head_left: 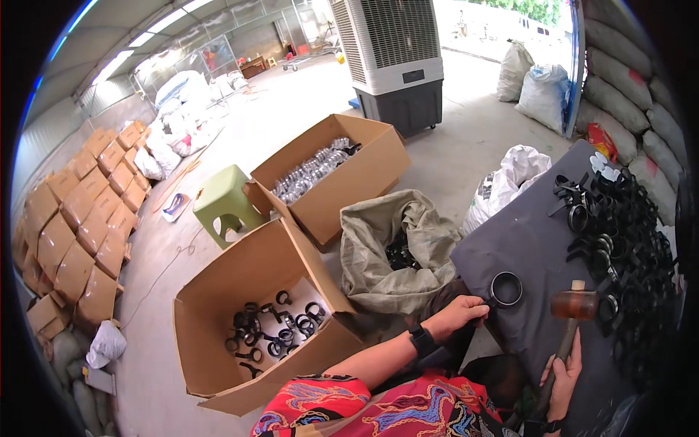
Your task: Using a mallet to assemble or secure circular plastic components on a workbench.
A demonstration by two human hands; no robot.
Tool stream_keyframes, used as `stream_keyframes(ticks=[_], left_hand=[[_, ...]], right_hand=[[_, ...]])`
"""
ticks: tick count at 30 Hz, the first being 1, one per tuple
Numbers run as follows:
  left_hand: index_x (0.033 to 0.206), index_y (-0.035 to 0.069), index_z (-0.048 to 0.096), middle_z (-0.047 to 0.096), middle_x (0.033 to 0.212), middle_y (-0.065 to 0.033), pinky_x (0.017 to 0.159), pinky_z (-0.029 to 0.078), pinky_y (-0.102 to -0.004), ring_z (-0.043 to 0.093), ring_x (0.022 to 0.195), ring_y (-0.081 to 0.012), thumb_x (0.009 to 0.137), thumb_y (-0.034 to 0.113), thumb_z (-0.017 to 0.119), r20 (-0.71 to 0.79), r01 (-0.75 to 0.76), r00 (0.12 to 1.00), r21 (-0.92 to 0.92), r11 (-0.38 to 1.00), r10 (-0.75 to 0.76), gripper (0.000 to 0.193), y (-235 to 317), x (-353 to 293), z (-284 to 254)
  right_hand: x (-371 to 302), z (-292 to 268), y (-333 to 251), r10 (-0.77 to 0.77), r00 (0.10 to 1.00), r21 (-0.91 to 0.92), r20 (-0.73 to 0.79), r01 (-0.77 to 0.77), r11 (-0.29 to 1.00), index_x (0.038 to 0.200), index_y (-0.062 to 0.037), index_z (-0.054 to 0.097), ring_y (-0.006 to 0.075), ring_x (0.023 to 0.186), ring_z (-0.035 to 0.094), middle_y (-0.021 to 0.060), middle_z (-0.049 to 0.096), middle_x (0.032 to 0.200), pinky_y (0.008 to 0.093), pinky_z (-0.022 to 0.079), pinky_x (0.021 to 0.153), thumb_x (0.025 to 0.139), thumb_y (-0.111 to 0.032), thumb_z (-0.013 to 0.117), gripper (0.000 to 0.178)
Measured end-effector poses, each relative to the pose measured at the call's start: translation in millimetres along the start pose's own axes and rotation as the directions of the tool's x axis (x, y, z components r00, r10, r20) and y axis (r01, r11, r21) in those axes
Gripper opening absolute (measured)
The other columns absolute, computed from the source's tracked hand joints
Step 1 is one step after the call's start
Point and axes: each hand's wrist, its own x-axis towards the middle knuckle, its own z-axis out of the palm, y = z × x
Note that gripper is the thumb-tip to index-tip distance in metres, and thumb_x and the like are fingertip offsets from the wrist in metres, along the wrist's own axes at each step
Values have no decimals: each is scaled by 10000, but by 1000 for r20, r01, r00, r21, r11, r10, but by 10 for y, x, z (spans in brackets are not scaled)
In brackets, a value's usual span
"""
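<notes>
My left hand (460,315) is closed on the short handle of a black ring-shaped clamp (496,300), whose round loop lies against the dark grey worktable (520,218). In my right hand (563,373) is the shaft of a mallet (574,305) with a brown, barrel-shaped head. That head is to the right of the clamp, near a large heap of black ring clamps (619,247) on the table's right side. Whether the mallet head touches the table cannot be told.
Left of me, an open cardboard box (211,320) holds several black clamps. Beyond it are a green stool (226,191), another box (371,156) of clear-wrapped items, and an open woven sack (364,240). A white sack (502,182) stands by the table; an air cooler (399,65) stands farther off.
</notes>
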Motion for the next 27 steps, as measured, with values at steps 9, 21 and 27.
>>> stream_keyframes(ticks=[9, 21, 27], left_hand=[[830, 38, 614, 594, 771, -10, 727, 442, -276, 542, 763, -107, 951, 223, 542, 104, -9, 995, 214, 977, -13, 232, 160, 130, 174], [856, 38, 605, 599, 841, -126, 720, 426, -402, 547, 813, -322, 815, 26, 583, 173, -238, 971, 672, 702, 164, 49, 404, -83, 214], [907, 29, 618, 598, 928, -162, 786, 428, -437, 544, 866, -353, 826, 70, 608, 123, -205, 978, 720, 663, 168, 92, 343, -75, 117]], right_hand=[[-104, -18, -201, 36, 991, -3, -131, -37, 999, 1487, -73, 244, 93, 454, 471, 44, 563, 745, 226, 402, 403, 806, -10, 527, 740], [-103, -162, -173, 47, 995, -10, 86, -46, 999, 1522, -213, 154, 58, 584, 524, 3, 563, 851, 231, 487, 580, 913, -41, 519, 730], [-85, -154, -127, 1, 995, -18, 95, 1, 1000, 1523, -216, 134, 72, 549, 521, 9, 560, 819, 237, 483, 549, 921, -74, 509, 723]])
